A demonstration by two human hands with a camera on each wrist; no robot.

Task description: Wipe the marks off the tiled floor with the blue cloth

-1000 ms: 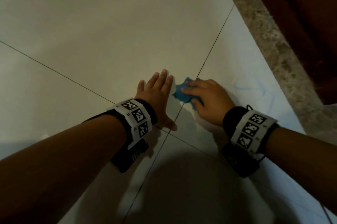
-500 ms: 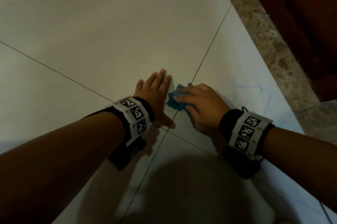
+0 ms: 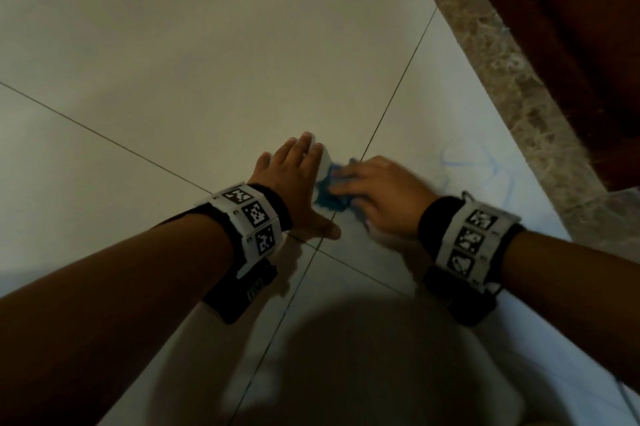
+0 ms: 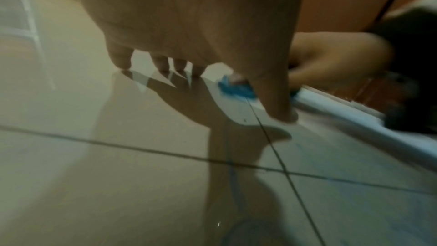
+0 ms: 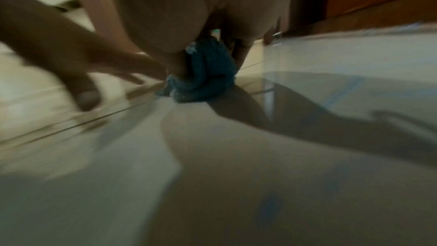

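Note:
My right hand (image 3: pixel 377 195) presses the bunched blue cloth (image 3: pixel 329 195) onto the pale tiled floor (image 3: pixel 207 61), right by the crossing of two grout lines. In the right wrist view the cloth (image 5: pixel 205 74) sits crumpled under the palm, with the thumb and fingers curled round it. My left hand (image 3: pixel 294 179) lies flat on the tile just left of the cloth, fingers straight and spread; the left wrist view shows its fingertips (image 4: pixel 123 63) touching the floor. Faint blue scribble marks (image 3: pixel 478 165) remain on the tile to the right of my right hand. The picture is blurred.
A speckled stone strip (image 3: pixel 512 79) runs diagonally along the tiles' right edge, with dark red-brown wood (image 3: pixel 571 9) beyond it. A large round shadow (image 3: pixel 363 356) covers the near floor. More faint blue strokes (image 5: pixel 269 207) show on the tile under my right wrist.
My right hand has slid the cloth leftward, from right of the grout line up against my left hand. The left hand has stayed flat in place.

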